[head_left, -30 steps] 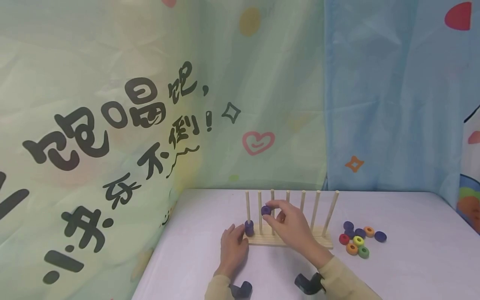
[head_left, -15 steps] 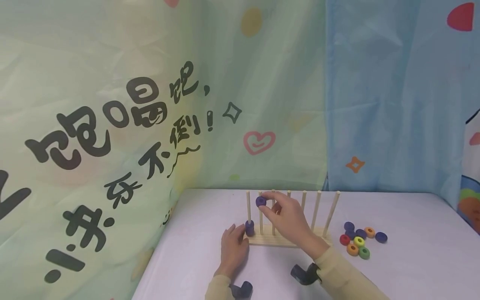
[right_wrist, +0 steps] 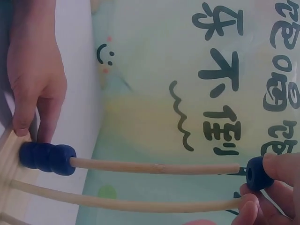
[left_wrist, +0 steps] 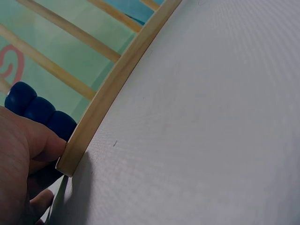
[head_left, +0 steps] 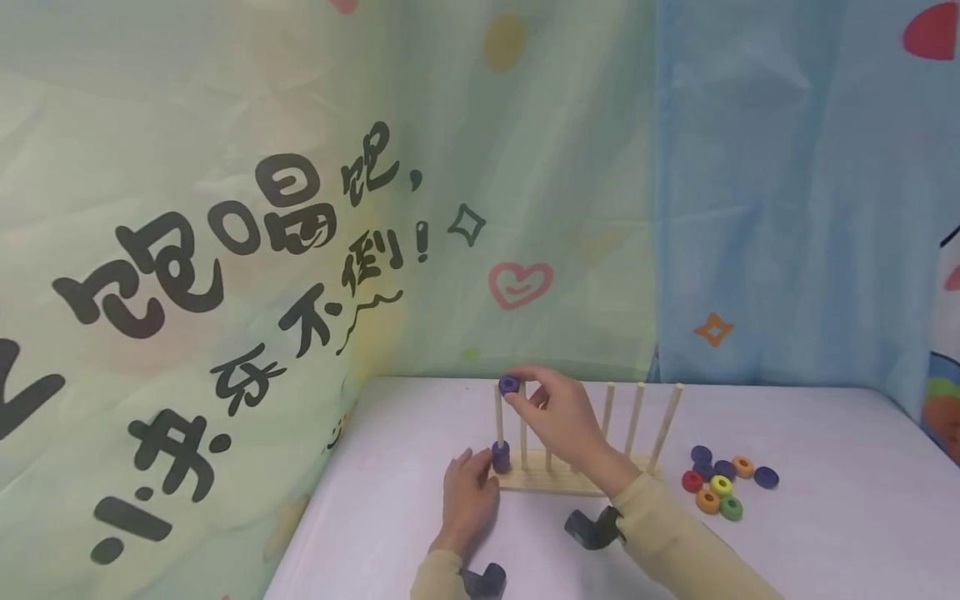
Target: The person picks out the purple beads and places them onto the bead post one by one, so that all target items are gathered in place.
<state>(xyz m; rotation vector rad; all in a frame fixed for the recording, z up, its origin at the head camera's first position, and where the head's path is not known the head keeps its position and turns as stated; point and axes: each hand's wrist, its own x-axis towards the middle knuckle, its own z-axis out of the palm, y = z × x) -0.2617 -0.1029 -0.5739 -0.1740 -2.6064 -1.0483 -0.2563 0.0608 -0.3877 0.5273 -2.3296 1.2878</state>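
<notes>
A small purple ring (head_left: pixel 509 384), probably light, hard and smooth and best held by its rim, sits at the tip of the leftmost peg (head_left: pixel 497 414), pinched by the right hand (head_left: pixel 555 417). The left hand (head_left: pixel 467 500), fingers relaxed, touches the rack (head_left: pixel 525 481) at its left end beside stacked rings (head_left: pixel 500 457).

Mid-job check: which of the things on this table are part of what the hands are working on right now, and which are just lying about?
In hand:
- purple ring, pinched by the right hand at the top of the leftmost peg
- wooden peg rack, its end steadied by the left hand
- stacked purple rings low on that peg

Lying about:
- loose coloured rings on the table
- printed backdrop
</notes>
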